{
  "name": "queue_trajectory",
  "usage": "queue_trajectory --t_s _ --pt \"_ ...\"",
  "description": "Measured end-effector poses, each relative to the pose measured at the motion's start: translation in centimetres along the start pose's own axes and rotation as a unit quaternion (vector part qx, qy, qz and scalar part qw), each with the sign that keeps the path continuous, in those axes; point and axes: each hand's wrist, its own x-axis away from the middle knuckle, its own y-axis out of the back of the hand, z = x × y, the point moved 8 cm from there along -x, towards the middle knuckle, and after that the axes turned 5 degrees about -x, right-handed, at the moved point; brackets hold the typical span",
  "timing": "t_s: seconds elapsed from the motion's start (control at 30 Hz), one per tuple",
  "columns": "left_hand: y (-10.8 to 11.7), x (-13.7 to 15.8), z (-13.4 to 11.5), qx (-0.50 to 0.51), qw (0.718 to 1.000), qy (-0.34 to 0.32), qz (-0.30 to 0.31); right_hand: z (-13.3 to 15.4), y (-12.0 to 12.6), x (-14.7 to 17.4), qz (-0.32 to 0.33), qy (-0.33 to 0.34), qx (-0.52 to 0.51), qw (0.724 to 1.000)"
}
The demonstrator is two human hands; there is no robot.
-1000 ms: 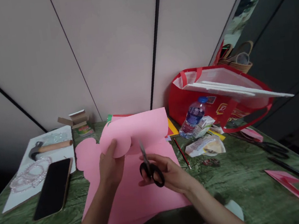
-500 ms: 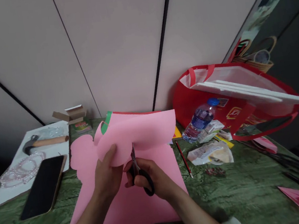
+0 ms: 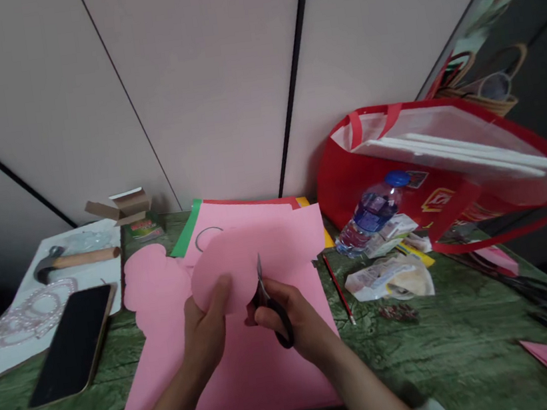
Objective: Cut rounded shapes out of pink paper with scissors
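Scissors (image 3: 263, 288) sit near the middle of the frame, blade tips aimed at the top edge; their long axis runs close to vertical, leaning slightly so that the black handles fall lower and to the right. The right hand (image 3: 295, 313) is closed around those handles, fingers through the loops. Just left of the blades, the left hand (image 3: 206, 328) pinches a pink paper sheet (image 3: 241, 266), thumb on top. Its rounded edge faces left, and its long axis stretches rightward towards a corner at right of centre. Beneath, more pink paper (image 3: 165, 374) spreads over the lower centre. A red pencil (image 3: 337, 287) lies right of it, pointing up the frame.
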Motion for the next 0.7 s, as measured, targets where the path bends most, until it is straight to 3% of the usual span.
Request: queue_trajectory --t_s 0.4,0.7 --pt "-0.86 0.39 -0.87 -0.077 0.996 -0.031 0.029 -1.07 1.11 0.54 -0.028 -0.031 -0.018 0.999" --pt "-0.75 0.62 -0.86 -0.103 0.993 -0.049 0.018 -0.82 0.95 0.65 -0.025 -0.025 -0.029 0.999"
